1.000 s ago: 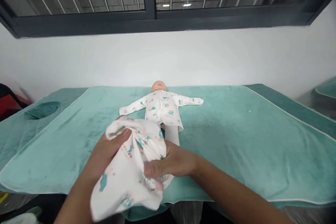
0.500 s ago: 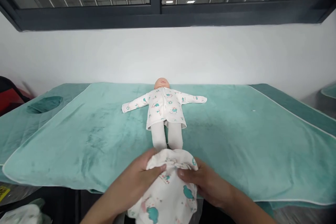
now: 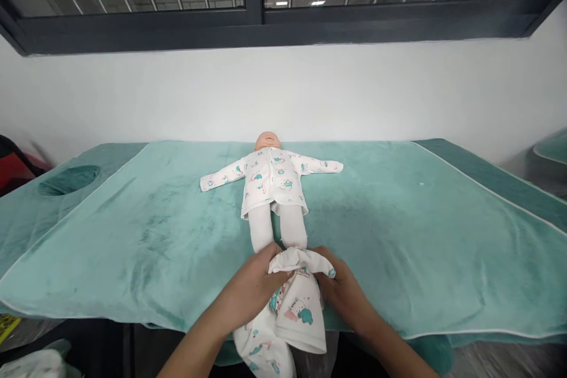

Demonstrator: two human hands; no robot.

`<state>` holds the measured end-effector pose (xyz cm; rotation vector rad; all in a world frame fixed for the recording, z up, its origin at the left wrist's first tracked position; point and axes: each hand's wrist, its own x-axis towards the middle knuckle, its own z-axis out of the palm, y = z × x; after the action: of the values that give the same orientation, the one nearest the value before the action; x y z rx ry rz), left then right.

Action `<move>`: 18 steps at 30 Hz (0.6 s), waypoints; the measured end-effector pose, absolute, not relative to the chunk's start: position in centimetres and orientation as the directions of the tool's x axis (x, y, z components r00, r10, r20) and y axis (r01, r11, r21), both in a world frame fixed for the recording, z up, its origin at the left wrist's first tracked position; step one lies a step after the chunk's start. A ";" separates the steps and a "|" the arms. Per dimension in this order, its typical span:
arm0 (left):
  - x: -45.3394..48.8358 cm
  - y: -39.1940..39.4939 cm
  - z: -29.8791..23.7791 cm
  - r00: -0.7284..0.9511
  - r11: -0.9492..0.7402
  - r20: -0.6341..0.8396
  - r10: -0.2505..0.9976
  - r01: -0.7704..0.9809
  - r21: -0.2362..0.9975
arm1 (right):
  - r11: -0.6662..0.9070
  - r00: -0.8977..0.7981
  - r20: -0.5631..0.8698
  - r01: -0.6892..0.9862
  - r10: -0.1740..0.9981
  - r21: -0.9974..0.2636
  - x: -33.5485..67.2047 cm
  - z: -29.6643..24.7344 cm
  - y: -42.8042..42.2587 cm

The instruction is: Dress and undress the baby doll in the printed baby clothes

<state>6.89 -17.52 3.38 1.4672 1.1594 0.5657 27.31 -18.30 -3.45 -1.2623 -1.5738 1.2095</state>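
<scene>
Printed garment [image 3: 305,313], trousers judging by two hanging parts: hung between both hands at the near side of a teal-covered surface [image 3: 390,248], just past the lowest visible stretch of the white legs [image 3: 292,227] of a doll [image 3: 273,186]. Lay downward from the fingers, toward the person, with only a bunched upper edge [image 3: 299,257] folded over at the grip. Ran lengthwise nearly in line with the long axis of the doll, set a little to the right at the top and leaning slightly left lower down; so turned the bunched edge toward the legs and the loose parts away from them. Covered from view the end of the leg on the right; could not tell touching from apart there. Dropped unevenly below: ended in a hem on the right, passed out of sight at the bottom on the left. Gripped at one side by the left hand [image 3: 250,292], with fingers closed on the gathered cloth and thumb tucked under the fold; gripped at the other side by the right hand [image 3: 343,292], with fingers partly hidden behind the cloth. Came closest to the leg on the left with the left hand, right hand farther off. Beyond, lay on its back with arms spread wide, head toward a white wall [image 3: 283,91] under a dark window frame [image 3: 254,29].
</scene>
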 end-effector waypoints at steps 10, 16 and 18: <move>6.4 -14.9 4.1 0.354 0.048 -0.195 0.915 0.384 0.922 | -0.065 -0.108 -0.059 -0.048 0.992 -0.997 26.7 -2.8 -16.3; 7.5 -12.9 3.5 0.185 -0.066 -0.020 0.983 0.450 0.891 | -0.110 -0.061 -0.098 -0.268 0.993 -0.957 25.9 -3.7 -13.3; 7.9 -12.3 3.1 0.153 -0.068 -0.007 0.988 0.478 0.876 | -0.143 -0.081 -0.123 -0.343 0.989 -0.928 25.8 -3.7 -12.2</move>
<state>7.93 -12.27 3.09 1.6607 1.4286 0.8362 25.81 -12.16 -3.73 -1.0064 -0.9136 1.4975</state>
